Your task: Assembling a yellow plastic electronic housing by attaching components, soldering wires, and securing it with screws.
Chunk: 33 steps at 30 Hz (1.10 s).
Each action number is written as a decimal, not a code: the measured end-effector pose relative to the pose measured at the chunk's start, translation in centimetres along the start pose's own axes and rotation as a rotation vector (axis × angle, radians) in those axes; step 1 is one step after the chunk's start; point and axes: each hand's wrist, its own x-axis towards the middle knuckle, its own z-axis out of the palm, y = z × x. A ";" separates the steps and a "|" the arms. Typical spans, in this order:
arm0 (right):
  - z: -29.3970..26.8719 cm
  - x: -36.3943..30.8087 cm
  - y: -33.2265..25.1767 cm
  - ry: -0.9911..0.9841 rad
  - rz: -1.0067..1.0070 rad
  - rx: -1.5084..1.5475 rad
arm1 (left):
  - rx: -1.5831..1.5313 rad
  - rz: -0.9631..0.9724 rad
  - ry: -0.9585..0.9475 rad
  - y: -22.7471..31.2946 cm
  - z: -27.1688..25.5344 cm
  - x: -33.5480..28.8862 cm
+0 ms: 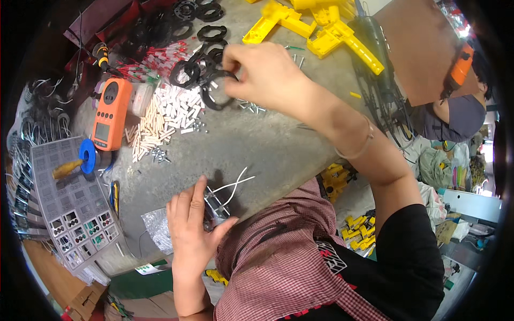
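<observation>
My left hand (188,222) is closed around a small metal part with white wires (215,205), low over the near edge of the table. Two thin white leads stick out of it to the right and cross; its lower side is hidden by my fingers. Farther off, my right hand (265,72) pinches a black plastic ring (213,100) at the edge of a pile of similar rings (184,74). The fingertips overlap the rings, so the exact contact is partly hidden.
White and beige sleeves (174,107) lie heaped beside small screws (159,155). An orange meter (111,115) and a compartment box (67,195) stand left. Yellow plastic housings (345,45) lie at the back. An orange screwdriver (460,67) hangs at right, near another person (452,117).
</observation>
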 end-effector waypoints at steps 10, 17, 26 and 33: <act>0.7 -11.4 -2.9 -0.158 0.277 0.744 | 0.016 -0.128 0.016 1.0 -1.3 1.6; 3.0 -14.7 -6.3 -0.112 -0.103 0.473 | 0.057 -0.085 0.011 2.5 1.0 2.4; -5.0 -17.2 3.4 -0.024 0.063 -0.186 | 0.125 0.061 0.104 1.2 3.5 1.5; -6.3 -16.7 7.8 0.239 0.157 -0.230 | 0.156 0.084 0.031 1.6 2.8 2.4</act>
